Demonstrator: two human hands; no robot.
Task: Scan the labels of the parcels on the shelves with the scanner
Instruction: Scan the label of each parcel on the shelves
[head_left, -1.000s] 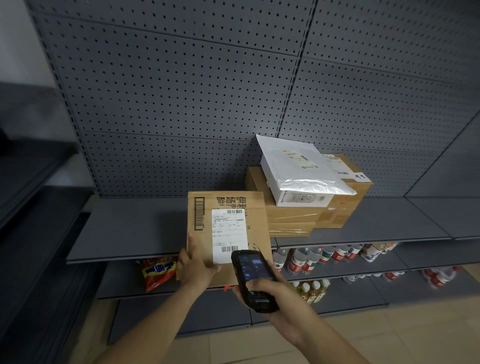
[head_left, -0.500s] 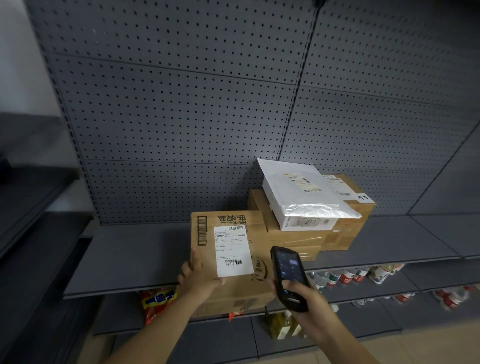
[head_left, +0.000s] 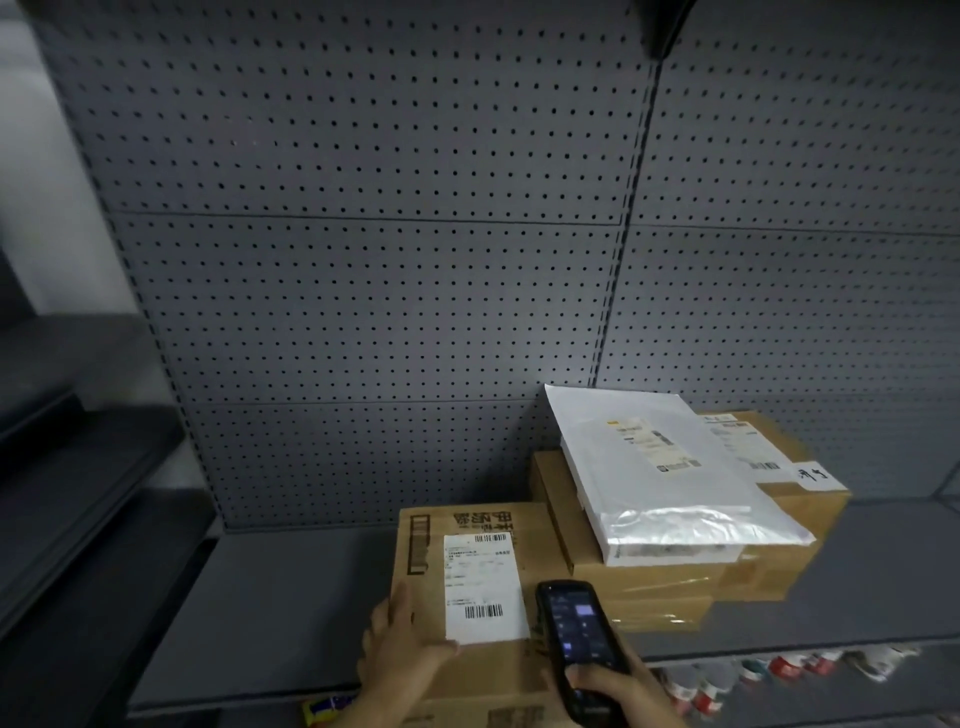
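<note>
A brown cardboard parcel (head_left: 498, 675) with a white barcode label (head_left: 483, 590) sits at the front of the grey shelf (head_left: 270, 613). My left hand (head_left: 397, 654) holds its left side, thumb lying across the top below the label. In my right hand (head_left: 613, 696) I grip a black handheld scanner (head_left: 576, 639) with a lit screen, just right of the label. Behind stand a stack of brown boxes (head_left: 670, 587) and a white plastic mailer (head_left: 670, 478) on top, each labelled.
A grey pegboard wall (head_left: 389, 286) backs the shelf. The lower shelf holds bottles (head_left: 779, 670) at the right and a yellow packet (head_left: 327, 709) at the left. Dark shelving (head_left: 67, 493) stands at the far left.
The view has tilted upward, so parcels and hands sit lower in the frame. The scanner has shifted from in front of the label to its right side. My left hand keeps its hold.
</note>
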